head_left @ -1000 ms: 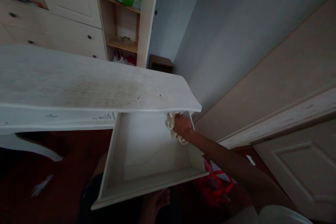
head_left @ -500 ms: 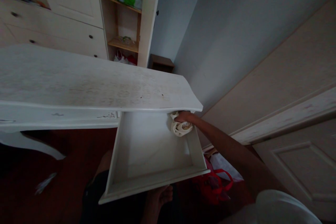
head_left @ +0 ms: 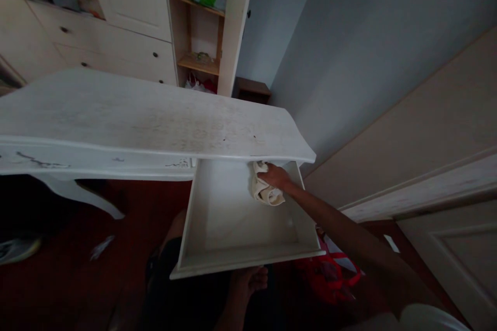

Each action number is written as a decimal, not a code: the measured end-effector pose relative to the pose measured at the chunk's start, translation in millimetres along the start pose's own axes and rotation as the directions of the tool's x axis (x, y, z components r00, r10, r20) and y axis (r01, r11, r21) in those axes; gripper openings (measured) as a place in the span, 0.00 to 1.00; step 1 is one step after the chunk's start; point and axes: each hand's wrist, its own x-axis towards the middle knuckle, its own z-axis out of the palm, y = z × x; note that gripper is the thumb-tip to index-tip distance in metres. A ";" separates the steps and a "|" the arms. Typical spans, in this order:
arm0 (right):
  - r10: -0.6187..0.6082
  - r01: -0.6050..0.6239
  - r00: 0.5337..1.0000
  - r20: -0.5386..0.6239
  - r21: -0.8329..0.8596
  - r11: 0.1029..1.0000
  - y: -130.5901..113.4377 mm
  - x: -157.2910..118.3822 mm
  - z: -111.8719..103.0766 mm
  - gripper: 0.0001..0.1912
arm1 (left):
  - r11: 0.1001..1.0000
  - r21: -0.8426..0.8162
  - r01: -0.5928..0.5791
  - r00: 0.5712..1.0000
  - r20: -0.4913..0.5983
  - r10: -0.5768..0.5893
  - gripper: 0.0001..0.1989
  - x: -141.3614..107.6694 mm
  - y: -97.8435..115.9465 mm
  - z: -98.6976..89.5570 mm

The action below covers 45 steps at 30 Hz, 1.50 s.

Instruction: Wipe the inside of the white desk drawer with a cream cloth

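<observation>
My right hand (head_left: 276, 176) is closed on a cream cloth (head_left: 267, 192) at the back right of a pulled-out white drawer (head_left: 229, 217). The cloth is bunched and lies against the drawer's floor. Under the drawer's front edge, close to my lap, is my left hand (head_left: 254, 278), its fingers curled; whether it holds anything is too dark to tell. The drawer belongs to a white table (head_left: 174, 114) whose top has brownish stains.
Behind the table stand a white cabinet (head_left: 135, 57) and open shelves (head_left: 200, 63) with bags. A red bag (head_left: 330, 279) lies on the floor at the right, near a white panel door (head_left: 458, 248). A curved table leg (head_left: 89, 194) is at the left.
The view has shifted, so the table and drawer appear further right. My right hand and the cloth have moved slightly left within the drawer.
</observation>
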 end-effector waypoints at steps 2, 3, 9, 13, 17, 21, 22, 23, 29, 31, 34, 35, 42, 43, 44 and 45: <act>-0.050 0.053 0.997 -0.053 0.054 0.997 -23.8 -5.9 6.1 0.30 | 1.000 -0.001 0.000 1.000 0.007 0.000 0.14 0.1 -0.6 -0.9; -0.088 0.093 0.994 -0.067 0.076 0.993 -37.1 -8.4 8.8 0.31 | 1.000 -0.003 0.002 1.000 0.011 -0.002 0.14 0.2 -1.1 -1.3; -0.254 0.265 0.963 -0.095 0.137 0.954 -116.3 -18.5 19.7 0.31 | 1.000 -0.011 -0.003 1.000 0.007 0.003 0.14 2.9 -6.3 -4.0; -0.374 0.388 0.920 -0.118 0.149 0.909 -148.4 -26.0 23.8 0.34 | 1.000 -0.012 -0.006 1.000 0.005 0.006 0.14 4.1 -8.5 -5.2; -0.409 0.416 0.909 -0.076 0.120 0.901 -157.2 -35.8 28.4 0.31 | 1.000 -0.015 -0.016 1.000 -0.007 0.015 0.14 0.7 -7.3 -2.2; -0.501 0.501 0.865 -0.022 0.084 0.861 -147.4 -52.3 39.3 0.31 | 0.997 -0.048 -0.055 0.998 -0.039 0.053 0.14 -7.8 -2.0 6.2; -0.543 0.542 0.840 -0.006 0.079 0.837 -143.6 -57.4 42.7 0.31 | 0.997 -0.049 -0.055 0.997 -0.051 0.053 0.15 -9.8 -0.3 8.5; -0.589 0.587 0.808 0.010 0.077 0.806 -139.8 -62.7 46.0 0.31 | 0.997 -0.049 -0.051 0.997 -0.063 0.048 0.16 -11.5 1.4 10.6; -0.747 0.750 0.647 0.154 0.050 0.660 -125.1 -90.9 55.3 0.29 | 0.998 -0.054 -0.029 0.995 -0.096 0.024 0.17 -15.2 8.0 16.8; -0.782 0.801 0.580 0.227 0.012 0.598 -124.7 -98.0 52.4 0.23 | 0.998 -0.051 -0.037 0.995 -0.097 0.032 0.17 -15.7 8.4 17.1; -0.804 0.868 0.473 0.359 -0.032 0.496 -126.6 -106.6 44.6 0.17 | 0.997 -0.045 -0.061 0.995 -0.079 0.058 0.17 -16.1 7.8 16.6; -0.805 0.883 0.445 0.392 -0.043 0.467 -127.5 -108.7 42.1 0.17 | 0.997 -0.044 -0.068 0.995 -0.073 0.065 0.17 -15.9 7.3 16.2; -0.835 0.933 0.347 0.426 -0.068 0.353 -129.6 -109.8 39.8 0.17 | 0.999 -0.007 -0.032 0.998 -0.054 0.032 0.13 -13.9 7.8 13.1; -0.832 0.927 0.362 0.421 -0.065 0.370 -127.5 -109.2 40.1 0.16 | 1.000 -0.007 -0.029 0.998 -0.049 0.028 0.13 -14.0 8.5 13.1; -0.826 0.919 0.376 0.420 -0.057 0.390 -124.1 -108.7 40.0 0.16 | 1.000 -0.009 -0.026 0.999 -0.047 0.026 0.13 -14.2 9.2 13.3; -0.817 0.912 0.388 0.426 -0.045 0.409 -119.3 -108.3 39.3 0.17 | 1.000 -0.013 -0.026 0.999 -0.048 0.025 0.13 -14.4 9.7 13.6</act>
